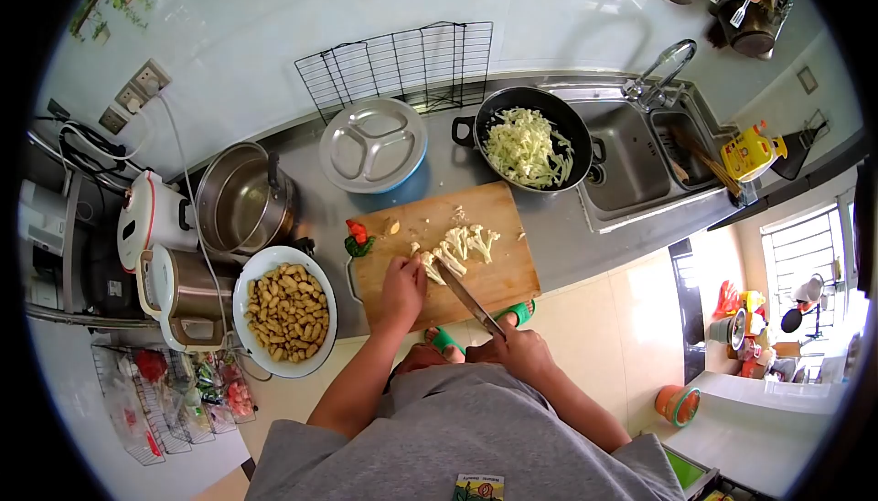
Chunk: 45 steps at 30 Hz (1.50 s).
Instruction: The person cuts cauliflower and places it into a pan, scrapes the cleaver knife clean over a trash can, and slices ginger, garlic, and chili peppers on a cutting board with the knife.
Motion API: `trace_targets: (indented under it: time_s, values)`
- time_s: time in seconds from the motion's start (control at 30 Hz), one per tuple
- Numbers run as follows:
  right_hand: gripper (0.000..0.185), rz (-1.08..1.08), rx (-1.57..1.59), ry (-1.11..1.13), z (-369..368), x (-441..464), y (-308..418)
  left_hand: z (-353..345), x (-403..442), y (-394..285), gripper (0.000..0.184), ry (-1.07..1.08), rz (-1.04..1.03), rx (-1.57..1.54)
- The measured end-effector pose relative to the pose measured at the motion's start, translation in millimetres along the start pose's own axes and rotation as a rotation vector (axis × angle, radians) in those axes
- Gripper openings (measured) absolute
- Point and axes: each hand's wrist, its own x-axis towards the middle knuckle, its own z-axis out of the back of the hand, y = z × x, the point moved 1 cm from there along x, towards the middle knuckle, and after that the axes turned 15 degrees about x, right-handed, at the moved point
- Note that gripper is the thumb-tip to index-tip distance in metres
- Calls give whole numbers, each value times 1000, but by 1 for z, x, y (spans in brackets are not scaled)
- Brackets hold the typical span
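My right hand (523, 351) grips the handle of a kitchen knife (468, 300), whose blade reaches up and left across a wooden cutting board (393, 289). The blade's front end lies among cut cauliflower pieces (482, 242). My left hand (403, 291) is closed, its fingertips on a cauliflower piece (430, 268) just left of the blade. Toward the board's upper left lie a red pepper (357, 229), a green pepper (359, 247) and a small garlic-like piece (393, 226). White crumbs are scattered near the top of the board.
A black wok (576, 126) of shredded cabbage (526, 147) stands beside the sink (631, 167). Behind the board is a divided metal plate (373, 144). At left are a bowl (240, 304) of peanuts (288, 312), a steel pot (233, 197) and rice cookers (151, 213).
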Motion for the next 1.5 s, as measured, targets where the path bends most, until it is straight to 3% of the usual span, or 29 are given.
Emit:
trace_targets:
  time_s: [0.37,0.53,0.77,0.83,1.13,1.5]
  values:
    - [24,8,-220,-27,-23,11,0,-2,3,4,20,4,33,-84]
    - [25,-156,-146,100,-10,13,41,-9,3,9,18,-8,50,-101]
    - [29,-125,-60,84,-27,49,20,-7,-3,8,25,-4,-1,-64]
    - [26,39,77,-16,-27,52,0,4,-5,-2,26,17,9,-29]
    - [26,-21,-61,56,2,7,4,-2,-6,1,23,-2,78,-102]
    - [26,-2,-135,47,-8,17,1,-7,-6,4,18,-77,72,-84]
